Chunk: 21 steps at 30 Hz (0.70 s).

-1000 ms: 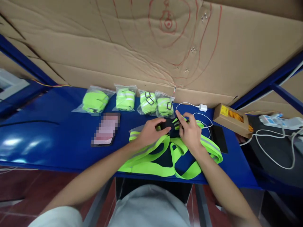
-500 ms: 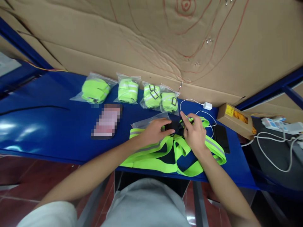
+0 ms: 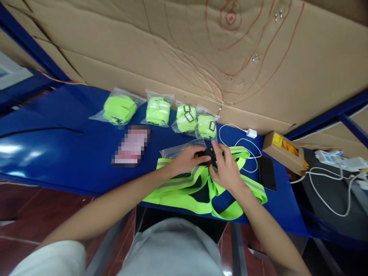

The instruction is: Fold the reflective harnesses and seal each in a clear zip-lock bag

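A neon-yellow reflective strap (image 3: 179, 202) with grey stripes lies in loops along the front of the blue table. Above these loops, my left hand (image 3: 187, 160) is closed on a black plastic buckle (image 3: 209, 154), thumb below and fingers on top. My right hand (image 3: 228, 170) grips the buckle's right side, where the strap joins it; its fingers cover part of it. Whether the buckle's halves are joined, I cannot tell. An unfilled clear plastic bag (image 3: 184, 148) lies just behind my left hand.
Several bagged neon-yellow strap rolls (image 3: 157, 111) line the back by the cardboard wall (image 3: 115, 57). On the left lies a pixelated flat object (image 3: 131, 145). To the right are a white charger cable (image 3: 251, 133), a black phone (image 3: 267, 173) and an open cardboard box (image 3: 284, 147).
My right hand has moved left, closer to my left hand, bringing strap with it. The black parts between my hands are now together. My left hand has barely moved.
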Available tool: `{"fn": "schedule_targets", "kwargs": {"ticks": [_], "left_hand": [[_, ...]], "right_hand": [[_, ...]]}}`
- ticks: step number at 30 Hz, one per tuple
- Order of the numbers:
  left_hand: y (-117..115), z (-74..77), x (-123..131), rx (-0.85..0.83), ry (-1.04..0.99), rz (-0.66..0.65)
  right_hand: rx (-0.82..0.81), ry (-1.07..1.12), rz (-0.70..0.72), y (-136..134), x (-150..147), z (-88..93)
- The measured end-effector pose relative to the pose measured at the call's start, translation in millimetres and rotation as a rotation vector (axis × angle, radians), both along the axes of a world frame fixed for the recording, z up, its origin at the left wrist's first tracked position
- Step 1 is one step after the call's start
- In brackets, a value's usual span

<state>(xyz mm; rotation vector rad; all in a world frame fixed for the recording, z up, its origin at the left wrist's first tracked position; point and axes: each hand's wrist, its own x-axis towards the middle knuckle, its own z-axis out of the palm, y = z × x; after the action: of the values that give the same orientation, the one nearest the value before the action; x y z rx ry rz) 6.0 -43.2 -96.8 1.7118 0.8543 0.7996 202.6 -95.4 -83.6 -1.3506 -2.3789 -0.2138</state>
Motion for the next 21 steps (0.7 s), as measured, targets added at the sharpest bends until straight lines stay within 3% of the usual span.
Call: {"fn": "schedule_targets", "kwargs": {"ticks": [3,7,10,15,21], "left_hand": [[2.1,0.8,-0.7,-0.137,-0.112,-0.031],[2.9,9.0,-4.4,-0.288,-0.172,-0.042],[5.0,19.6,-12.9,-0.308,-0.111,-0.092],[5.3,32.2,-22.8,-0.268,0.0,-0.216],[-5.7,33.6,-4.8,-0.439,-0.339,-0.078]], "right_hand": [[-0.081,0.039,0.086,0.7,3.8,2.0],[-0.215,0.25,0.168,4.8,14.6,10.0],[-0.337,0.393,0.213,7.9,30.3,21.9],[-0.706,0.557,0.339,9.3,43.4,28.5],[-0.604,0.698,0.212,14.3,31.5,28.1]]}}
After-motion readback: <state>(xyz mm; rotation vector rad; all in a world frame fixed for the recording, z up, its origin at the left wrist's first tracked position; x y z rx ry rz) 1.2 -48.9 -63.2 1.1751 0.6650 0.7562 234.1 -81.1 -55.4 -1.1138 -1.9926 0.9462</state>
